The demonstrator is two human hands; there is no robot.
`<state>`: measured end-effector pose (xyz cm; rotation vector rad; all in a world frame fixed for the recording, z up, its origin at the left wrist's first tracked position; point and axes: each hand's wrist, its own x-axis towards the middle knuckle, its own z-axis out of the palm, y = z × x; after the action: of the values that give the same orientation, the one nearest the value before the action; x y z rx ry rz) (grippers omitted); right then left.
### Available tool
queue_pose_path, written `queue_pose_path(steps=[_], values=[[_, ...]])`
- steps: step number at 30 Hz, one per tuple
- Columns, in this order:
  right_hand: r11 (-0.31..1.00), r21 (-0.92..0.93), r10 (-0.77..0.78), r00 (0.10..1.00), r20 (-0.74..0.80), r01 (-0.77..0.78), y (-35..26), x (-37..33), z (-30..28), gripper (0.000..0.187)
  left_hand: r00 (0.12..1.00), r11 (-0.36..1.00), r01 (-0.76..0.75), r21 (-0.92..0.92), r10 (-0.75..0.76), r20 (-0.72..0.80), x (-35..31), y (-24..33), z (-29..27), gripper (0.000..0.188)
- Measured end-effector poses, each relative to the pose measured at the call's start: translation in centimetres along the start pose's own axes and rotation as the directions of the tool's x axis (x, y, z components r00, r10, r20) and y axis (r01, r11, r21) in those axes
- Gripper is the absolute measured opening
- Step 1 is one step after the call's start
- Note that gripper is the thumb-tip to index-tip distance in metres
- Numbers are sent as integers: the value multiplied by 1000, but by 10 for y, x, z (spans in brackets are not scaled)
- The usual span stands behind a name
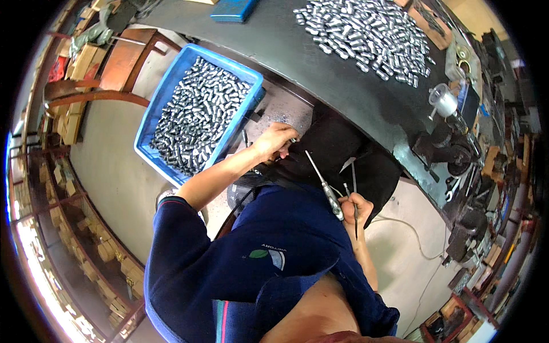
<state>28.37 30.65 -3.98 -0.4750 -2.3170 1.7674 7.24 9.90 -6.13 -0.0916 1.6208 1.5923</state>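
My left hand [275, 142] is closed beside the blue crate, its fingers pinched on a small metal part [294, 140] that shows only at the fingertips. My right hand [355, 209] is closed around a thin, dark, rod-like tool [356, 220], held over my right thigh. Between the hands, a long-shanked tool with a silver handle [327, 191] lies on my lap, its thin tip toward my left hand. Another slender tool [354, 176] lies on the black cloth [337, 146] over my knees. The blue crate [142, 127] holds a mass of small silver cylindrical parts [197, 114].
A dark workbench [274, 48] crosses ahead, with a large heap of silver parts [372, 40] and a blue box [233, 10]. At right are a clamp-like metal device [452, 151] and a wrench [452, 188]. A wooden chair [123, 66] stands left; shelves [74, 228] line that side.
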Motion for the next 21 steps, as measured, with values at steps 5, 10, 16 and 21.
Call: queue_pose_path(steps=[5,10,16,21], values=[[991,-39,-127,990,-60,125,2,11,7,25,993,994,-107,26,106,58,-1,30,3,20],[926,-191,-354,923,-149,325,-27,29,5,27,934,929,-357,96,354,48,17,97,4,19],[904,-144,-422,890,-171,402,-33,29,5,41,796,737,-596,319,594,115,71,186,30,28],[886,-202,-442,892,-96,418,-44,32,1,37,438,310,-756,577,894,94,91,257,32,51]])
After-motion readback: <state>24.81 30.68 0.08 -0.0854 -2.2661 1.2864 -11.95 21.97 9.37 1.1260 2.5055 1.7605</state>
